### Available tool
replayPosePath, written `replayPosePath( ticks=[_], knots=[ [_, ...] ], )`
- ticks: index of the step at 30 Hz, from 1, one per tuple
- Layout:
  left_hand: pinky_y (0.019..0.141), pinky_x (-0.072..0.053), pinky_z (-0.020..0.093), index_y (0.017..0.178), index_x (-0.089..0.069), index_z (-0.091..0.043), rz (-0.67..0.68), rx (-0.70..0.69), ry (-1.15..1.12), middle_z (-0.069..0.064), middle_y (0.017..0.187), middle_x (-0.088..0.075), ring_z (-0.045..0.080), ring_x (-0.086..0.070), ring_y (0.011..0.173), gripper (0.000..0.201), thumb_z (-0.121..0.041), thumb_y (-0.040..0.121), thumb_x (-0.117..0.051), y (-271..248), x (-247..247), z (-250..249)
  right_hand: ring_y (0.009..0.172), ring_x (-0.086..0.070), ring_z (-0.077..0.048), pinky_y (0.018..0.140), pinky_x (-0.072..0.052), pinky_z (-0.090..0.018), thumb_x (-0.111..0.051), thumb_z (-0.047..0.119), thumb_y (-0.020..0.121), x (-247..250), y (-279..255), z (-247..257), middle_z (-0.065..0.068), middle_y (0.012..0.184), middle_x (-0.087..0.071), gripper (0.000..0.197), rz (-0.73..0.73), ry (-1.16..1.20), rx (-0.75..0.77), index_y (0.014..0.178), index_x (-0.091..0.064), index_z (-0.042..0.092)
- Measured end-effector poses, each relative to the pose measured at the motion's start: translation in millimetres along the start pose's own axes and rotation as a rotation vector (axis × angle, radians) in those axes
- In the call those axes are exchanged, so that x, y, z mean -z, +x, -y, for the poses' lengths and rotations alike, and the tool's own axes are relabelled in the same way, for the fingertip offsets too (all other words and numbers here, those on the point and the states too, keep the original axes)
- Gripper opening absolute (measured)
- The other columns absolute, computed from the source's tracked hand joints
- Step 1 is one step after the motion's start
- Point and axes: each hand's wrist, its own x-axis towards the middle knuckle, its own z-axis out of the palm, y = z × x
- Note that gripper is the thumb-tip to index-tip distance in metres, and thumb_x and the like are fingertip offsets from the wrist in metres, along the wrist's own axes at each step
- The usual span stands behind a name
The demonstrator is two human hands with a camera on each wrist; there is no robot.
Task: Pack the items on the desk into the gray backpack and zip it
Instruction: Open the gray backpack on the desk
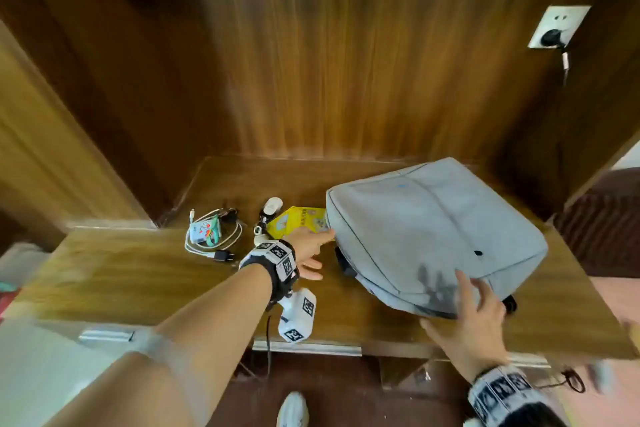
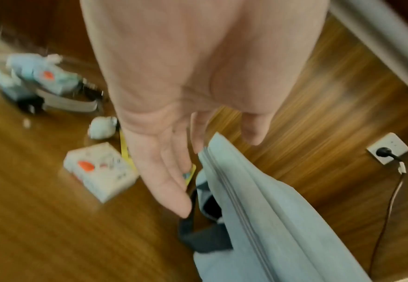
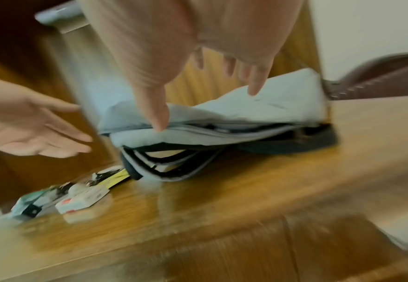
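Fingers (image 1: 325,236) of the left hand (image 1: 306,250) are straight and spread, tips at the gray backpack's (image 1: 433,229) left corner. Right hand (image 1: 474,315) lies with fingers apart on the near corner, thumb at the seam, clamping nothing. Backpack lies flat on the desk's (image 1: 138,274) right side, zipper apparently closed. Beside it wait a yellow packet (image 1: 299,218), white cable (image 1: 211,232) with black plug, tissue packs and a small white case (image 1: 272,206). Packing seems not yet begun; zipping remains.

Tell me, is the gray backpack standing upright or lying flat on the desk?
Lying flat. The gray backpack rests on its back on the desk, straps underneath, front panel up.
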Motion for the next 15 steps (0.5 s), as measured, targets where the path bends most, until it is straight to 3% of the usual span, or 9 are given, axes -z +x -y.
replayPosePath(
  ticks=[2,3,5,7,9,11,13,14,15],
  knots=[
    [0.091,-0.056,0.050,0.152,-0.030,-0.019,0.069,0.072,-0.080,0.012,0.156,-0.036,0.037,-0.050,0.131,0.072,-0.045,0.092,-0.061,17.3,-6.3,2.9,0.140,-0.021,-0.038,0.113,-0.025,-0.053,-0.075,0.062,0.065,-12.2,24.9,34.3,-0.010,0.155,-0.017,0.111,0.133,-0.197,0.119,0.153,-0.013,0.034],
    [0.093,-0.055,0.050,0.149,-0.035,-0.019,0.109,0.095,-0.111,0.012,0.155,-0.037,0.037,-0.050,0.131,0.067,-0.043,0.092,-0.060,25.7,-10.6,4.1,0.142,-0.021,-0.035,0.116,-0.022,-0.050,-0.070,0.066,0.068,-18.7,35.4,48.7,-0.005,0.156,-0.019,0.105,0.210,-0.251,0.144,0.153,-0.015,0.037],
    [0.099,-0.051,0.050,0.142,-0.045,-0.016,0.138,0.090,-0.214,0.013,0.146,-0.048,0.036,-0.053,0.127,0.058,-0.042,0.093,-0.061,42.2,-15.7,-1.1,0.135,-0.040,-0.028,0.114,-0.031,-0.046,-0.057,0.072,0.074,-29.8,54.4,63.1,0.004,0.149,-0.044,0.082,0.299,-0.198,0.142,0.146,-0.037,0.037],
    [0.102,-0.049,0.047,0.136,-0.052,-0.013,0.107,0.029,-0.299,0.014,0.138,-0.057,0.035,-0.056,0.124,0.052,-0.041,0.093,-0.061,61.0,-14.2,-10.3,0.118,-0.057,-0.029,0.100,-0.046,-0.040,-0.049,0.068,0.084,-24.2,66.3,72.3,-0.003,0.128,-0.066,0.065,0.260,-0.045,0.060,0.134,-0.055,0.028],
    [0.101,-0.047,0.044,0.130,-0.054,-0.013,0.014,-0.101,-0.274,0.012,0.137,-0.057,0.033,-0.054,0.126,0.050,-0.044,0.092,-0.061,79.7,-10.5,-16.7,0.109,-0.060,-0.036,0.086,-0.049,-0.038,-0.049,0.056,0.093,-10.4,82.2,82.3,-0.014,0.113,-0.070,0.053,0.160,0.016,-0.040,0.128,-0.059,0.017],
    [0.104,-0.042,0.044,0.122,-0.052,-0.019,-0.209,-0.362,0.121,0.011,0.133,-0.053,0.031,-0.048,0.125,0.048,-0.046,0.086,-0.066,97.7,-4.5,-22.6,0.105,-0.061,-0.041,0.080,-0.045,-0.039,-0.049,0.050,0.096,13.1,99.3,94.6,-0.021,0.105,-0.069,0.047,0.019,0.120,-0.116,0.118,-0.060,0.009],
    [0.105,-0.037,0.045,0.132,-0.044,-0.025,-0.390,-0.710,0.808,0.009,0.140,-0.038,0.031,-0.038,0.125,0.061,-0.041,0.079,-0.070,105.7,-0.3,-28.7,0.101,-0.061,-0.043,0.077,-0.042,-0.039,-0.050,0.045,0.098,36.4,113.7,105.7,-0.024,0.102,-0.068,0.043,-0.146,0.249,-0.157,0.108,-0.059,0.004],
    [0.104,-0.036,0.046,0.137,-0.042,-0.027,-0.348,-0.869,1.099,0.007,0.144,-0.034,0.032,-0.035,0.126,0.065,-0.034,0.078,-0.069,108.1,-1.2,-34.0,0.096,-0.060,-0.042,0.074,-0.039,-0.038,-0.051,0.042,0.098,47.9,119.7,110.3,-0.025,0.097,-0.067,0.040,-0.225,0.295,-0.169,0.103,-0.058,0.004],
    [0.104,-0.037,0.045,0.138,-0.045,-0.027,-0.194,-0.967,1.327,0.007,0.144,-0.037,0.032,-0.037,0.128,0.063,-0.026,0.079,-0.067,109.6,-3.7,-39.1,0.089,-0.059,-0.039,0.071,-0.035,-0.035,-0.052,0.040,0.098,58.0,124.5,113.1,-0.022,0.090,-0.064,0.036,-0.289,0.338,-0.197,0.098,-0.057,0.005]
  ],
)
